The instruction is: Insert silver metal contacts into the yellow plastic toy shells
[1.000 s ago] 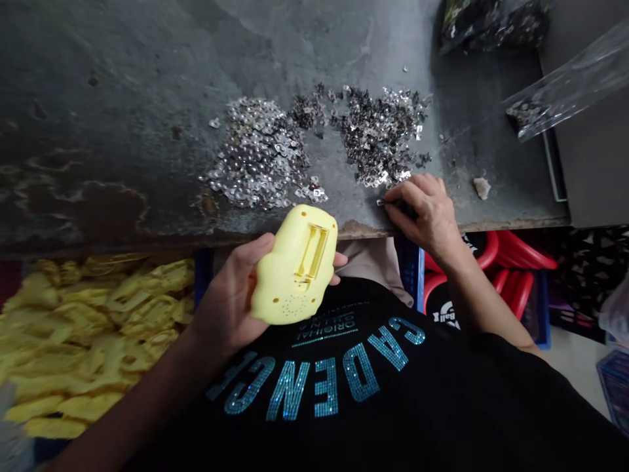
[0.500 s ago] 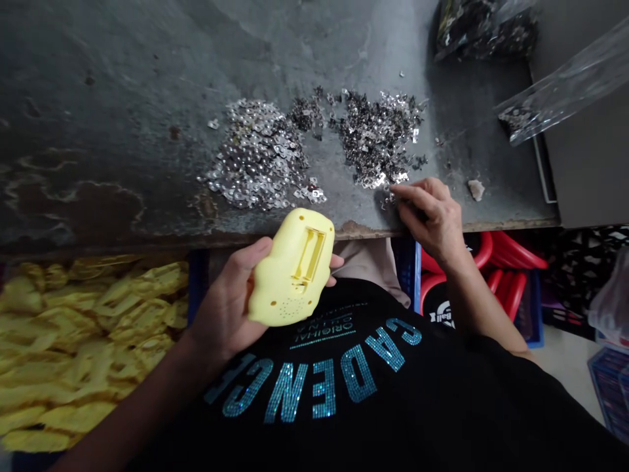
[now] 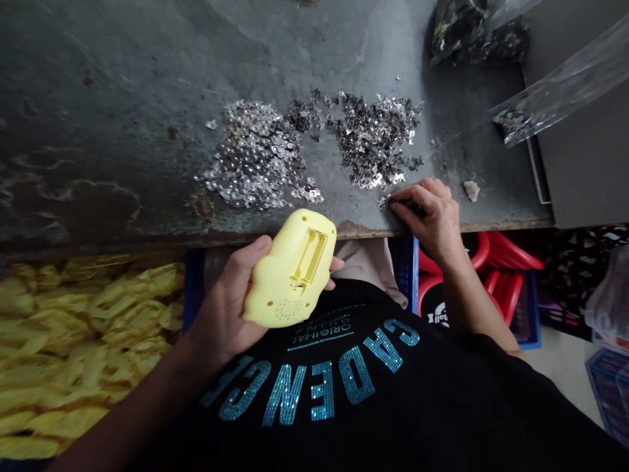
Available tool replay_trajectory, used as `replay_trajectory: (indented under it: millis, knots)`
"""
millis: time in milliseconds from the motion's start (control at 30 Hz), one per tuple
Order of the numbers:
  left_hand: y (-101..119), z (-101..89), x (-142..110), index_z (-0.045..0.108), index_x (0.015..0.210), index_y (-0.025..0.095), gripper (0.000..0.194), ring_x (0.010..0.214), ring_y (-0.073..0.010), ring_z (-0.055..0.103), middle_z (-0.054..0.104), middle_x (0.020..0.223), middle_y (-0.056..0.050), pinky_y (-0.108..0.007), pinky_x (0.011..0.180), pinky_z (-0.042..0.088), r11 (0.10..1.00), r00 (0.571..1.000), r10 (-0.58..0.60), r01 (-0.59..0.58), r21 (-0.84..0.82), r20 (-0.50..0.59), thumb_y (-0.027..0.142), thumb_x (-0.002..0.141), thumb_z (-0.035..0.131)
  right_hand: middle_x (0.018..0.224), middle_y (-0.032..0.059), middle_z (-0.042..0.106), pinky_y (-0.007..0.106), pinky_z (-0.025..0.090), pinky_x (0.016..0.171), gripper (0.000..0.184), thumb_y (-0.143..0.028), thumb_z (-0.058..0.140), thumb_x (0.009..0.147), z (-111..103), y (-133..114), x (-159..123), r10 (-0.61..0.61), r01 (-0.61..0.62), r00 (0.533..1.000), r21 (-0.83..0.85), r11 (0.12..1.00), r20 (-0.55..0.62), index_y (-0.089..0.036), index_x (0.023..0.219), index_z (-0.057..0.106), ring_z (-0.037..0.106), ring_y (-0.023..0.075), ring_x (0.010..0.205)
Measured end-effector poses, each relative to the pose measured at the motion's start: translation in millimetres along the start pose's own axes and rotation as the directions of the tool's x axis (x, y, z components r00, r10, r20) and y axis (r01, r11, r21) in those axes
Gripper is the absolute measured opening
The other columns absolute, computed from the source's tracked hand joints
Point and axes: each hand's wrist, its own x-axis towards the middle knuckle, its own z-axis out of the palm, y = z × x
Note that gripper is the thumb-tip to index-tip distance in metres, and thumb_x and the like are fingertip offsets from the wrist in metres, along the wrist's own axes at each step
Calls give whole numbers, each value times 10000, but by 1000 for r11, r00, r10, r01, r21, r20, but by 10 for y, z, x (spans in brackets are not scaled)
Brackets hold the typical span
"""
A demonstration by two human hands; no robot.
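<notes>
My left hand (image 3: 236,288) is wrapped round a pale yellow plastic housing (image 3: 285,282), held tilted over my lap at the table's front edge. Its back faces up, with an open battery compartment, screw holes and a patch of small speaker holes. On the table, my right hand (image 3: 430,213) has thumb and forefinger pinched together beside a few small metal pieces (image 3: 384,201). Whatever lies between those fingertips is too small to make out. Just beyond them is a pile of small metal contact pieces (image 3: 373,141). Another pile of flat metal tabs (image 3: 255,154) lies to its left.
Yellow plastic shells (image 3: 98,354) fill a container at lower left. Clear bags of metal parts (image 3: 515,124) lie at the right, near a grey panel (image 3: 584,151). A whitish lump (image 3: 471,191) rests on the table. Red ring-shaped parts (image 3: 506,252) are in a blue crate below.
My right fingertips have come down slightly towards the table edge, at the few loose metal pieces. My left hand still holds the yellow housing in nearly the same place. The view has shifted slightly.
</notes>
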Motion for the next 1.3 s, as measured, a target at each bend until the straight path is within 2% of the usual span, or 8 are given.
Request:
replay_trajectory:
  millis: [133, 233, 400, 533, 700, 867, 1100, 1300]
  knots:
    - [-21, 28, 6, 770, 1451, 116, 737, 912, -300, 868, 879, 1256, -195, -349, 823, 694, 999, 1000, -12, 13, -36, 29, 693, 1017, 621, 1000, 43, 791, 417, 529, 877, 116, -308, 725, 1054, -70, 14, 5, 9, -7, 999, 57, 998, -39, -259, 1053, 830, 718, 250, 949]
    - [-15, 86, 15, 776, 1431, 128, 720, 888, -314, 871, 883, 1255, -178, -378, 823, 701, 998, 995, -21, 28, -64, 98, 670, 961, 714, 961, 12, 822, 410, 557, 852, 95, -299, 728, 1076, -167, -157, 23, -37, 53, 992, 129, 990, -124, -288, 1053, 820, 751, 223, 893]
    - [17, 178, 19, 637, 1601, 104, 756, 1022, -395, 867, 881, 1209, -203, -473, 857, 700, 996, 977, -10, 27, -79, 212, 558, 1000, 708, 1052, 13, 857, 423, 607, 844, 147, -244, 775, 1061, -254, -591, 44, -312, 329, 944, 298, 896, -104, -331, 1178, 793, 790, 228, 913]
    - [19, 178, -15, 604, 1630, 169, 743, 1088, -406, 861, 869, 1276, -179, -523, 918, 704, 991, 969, -20, 51, -122, 245, 552, 1001, 705, 1125, 25, 844, 436, 622, 857, 268, -228, 774, 1060, -186, -771, 63, -452, 444, 890, 348, 826, -64, -351, 1298, 755, 777, 229, 938]
    - [23, 148, -62, 631, 1583, 162, 671, 1100, -387, 860, 867, 1284, -162, -475, 873, 708, 991, 962, -54, 85, -105, 268, 553, 1039, 663, 1153, 18, 830, 427, 623, 860, 325, -215, 778, 1064, -163, -826, 97, -516, 509, 854, 313, 802, -68, -375, 1344, 738, 763, 211, 941]
    - [-22, 125, -52, 615, 1608, 198, 709, 1146, -401, 857, 863, 1300, -151, -526, 969, 714, 988, 959, -32, 72, -135, 282, 576, 1015, 710, 1130, 11, 814, 414, 621, 824, 195, -290, 718, 1115, -188, -846, 95, -555, 552, 830, 214, 806, -52, -366, 1294, 738, 730, 199, 930]
    - [-55, 189, -61, 683, 1522, 151, 614, 1101, -371, 866, 878, 1172, -160, -501, 975, 733, 986, 965, 39, 5, -166, 260, 496, 1016, 730, 1115, 63, 813, 358, 640, 815, 203, -171, 742, 1084, -223, -883, 39, -667, 671, 737, 3, 741, -112, -190, 1285, 720, 671, 192, 945]
    - [-48, 248, -122, 719, 1491, 186, 543, 1188, -370, 836, 843, 1325, -168, -461, 937, 740, 985, 981, 29, 4, -171, 192, 456, 1020, 733, 1107, 113, 823, 385, 656, 821, 212, -157, 782, 1048, -247, -893, 11, -693, 697, 708, -20, 717, -138, -122, 1255, 754, 680, 227, 972]
